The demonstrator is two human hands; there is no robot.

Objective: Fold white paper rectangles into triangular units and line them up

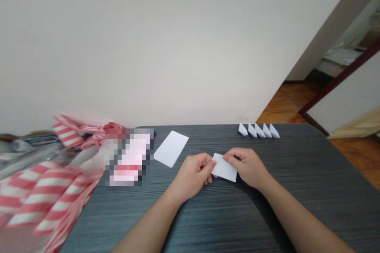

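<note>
A small white sheet of paper (225,169) is held between my two hands above the dark table. My left hand (196,174) pinches its left edge between thumb and fingers. At its upper right, my right hand (246,166) grips the paper with the thumb on top. Whether the sheet is folded I cannot tell. Farther back on the left lies a larger piece of white paper (171,148), flat on the table. Several small folded paper pieces (259,131) with pointed tops stand in a row at the far right.
The dark wood-grain table (208,221) meets a pale wall (190,47) at its back edge. A pixelated, phone-like object (132,156) lies at the left. Red-and-white striped bags (44,193) crowd the table's left side. A doorway with wooden floor (276,101) shows at the right.
</note>
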